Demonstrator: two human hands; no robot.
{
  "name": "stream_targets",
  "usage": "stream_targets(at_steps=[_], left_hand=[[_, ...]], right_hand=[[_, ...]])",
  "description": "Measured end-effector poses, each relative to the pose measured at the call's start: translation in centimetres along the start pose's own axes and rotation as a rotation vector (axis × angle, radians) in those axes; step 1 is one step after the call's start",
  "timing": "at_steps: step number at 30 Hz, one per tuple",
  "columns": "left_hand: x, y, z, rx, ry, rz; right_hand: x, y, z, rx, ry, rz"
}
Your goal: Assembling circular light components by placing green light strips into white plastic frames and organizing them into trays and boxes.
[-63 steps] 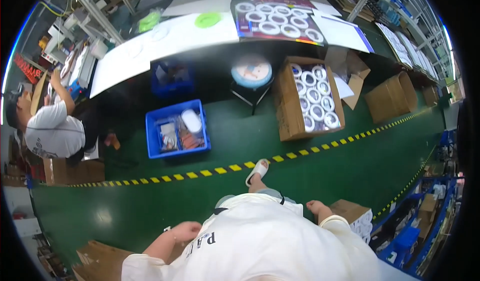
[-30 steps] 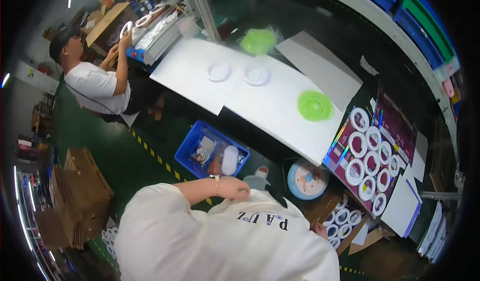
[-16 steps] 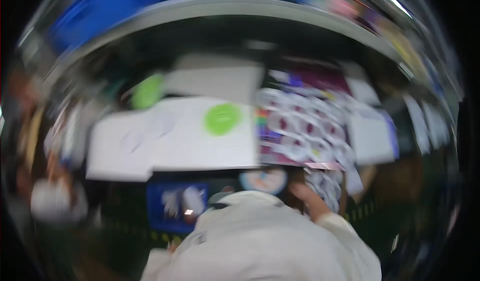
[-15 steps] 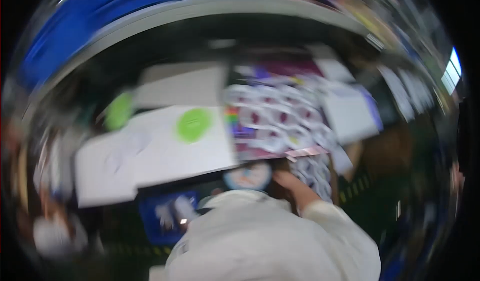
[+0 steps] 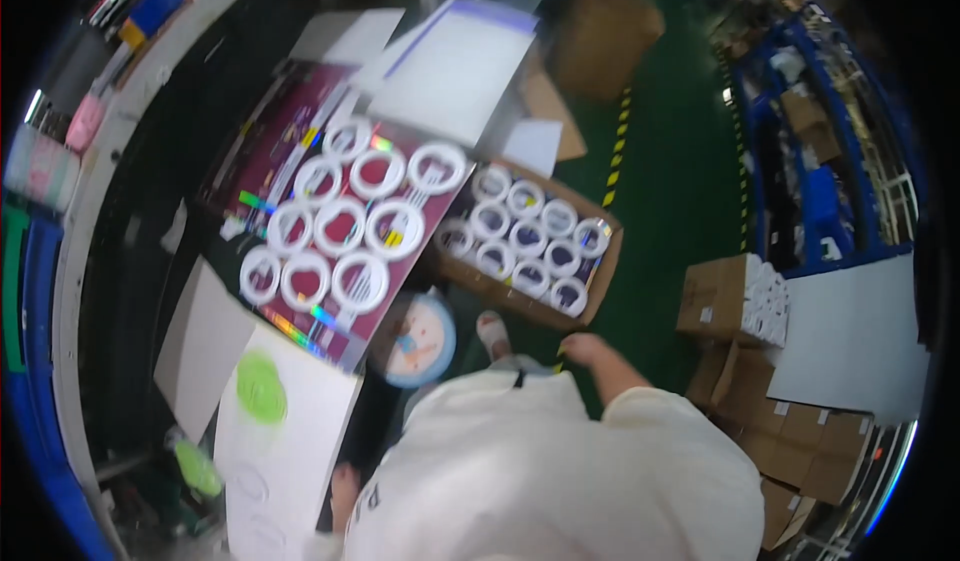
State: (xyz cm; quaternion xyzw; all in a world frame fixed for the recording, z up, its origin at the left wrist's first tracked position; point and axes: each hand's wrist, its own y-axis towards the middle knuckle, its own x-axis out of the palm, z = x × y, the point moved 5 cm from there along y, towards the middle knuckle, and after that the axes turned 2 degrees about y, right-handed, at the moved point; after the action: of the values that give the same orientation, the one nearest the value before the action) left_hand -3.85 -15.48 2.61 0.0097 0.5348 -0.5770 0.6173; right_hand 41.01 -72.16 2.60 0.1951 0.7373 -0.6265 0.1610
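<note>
My right hand (image 5: 583, 349) hangs low beside my body, just nearer to me than an open cardboard box (image 5: 612, 266). Its fingers are small and blurred, and nothing shows in them. My left hand (image 5: 344, 489) is at the edge of a white board (image 5: 320, 401), its fingers mostly hidden. Several white rings (image 5: 339, 226) lie in rows on a dark red printed sheet (image 5: 285, 111) ahead to the left. More white rings (image 5: 528, 240) fill the cardboard box. Between the sheet and my body stands a round stool seat (image 5: 425, 336) with a light blue rim.
Green discs (image 5: 262, 386) lie on and beside the white board. A stack of white sheets (image 5: 450, 66) is on the table's far end. On the right are cartons (image 5: 712, 296) and blue shelving (image 5: 850, 141). Yellow-black floor tape (image 5: 618, 146) runs along the green floor.
My view has swung to the right, so the table now slants at the left. The ring-filled box, floor and shelving show more fully. My right hand now hangs apart from the table.
</note>
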Motion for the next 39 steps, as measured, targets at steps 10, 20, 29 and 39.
stream_targets(at_steps=[10,20,29,39], left_hand=[[2.3,7.0,13.9,-0.223,-0.354,-0.272],[6.1,-13.1,2.2,-0.984,-0.789,0.179],[19.7,-21.3,11.3,-0.988,-0.884,0.103],[19.4,-22.3,11.2,-0.972,-1.074,-0.076]], right_hand=[[1.1,0.1,6.0,0.178,-0.189,-0.15],[-4.0,6.8,-24.9,-0.526,0.181,-0.033],[0.7,9.3,-28.3,-0.696,-0.542,-0.26],[8.4,4.1,-38.9,-0.524,-0.554,-0.632]])
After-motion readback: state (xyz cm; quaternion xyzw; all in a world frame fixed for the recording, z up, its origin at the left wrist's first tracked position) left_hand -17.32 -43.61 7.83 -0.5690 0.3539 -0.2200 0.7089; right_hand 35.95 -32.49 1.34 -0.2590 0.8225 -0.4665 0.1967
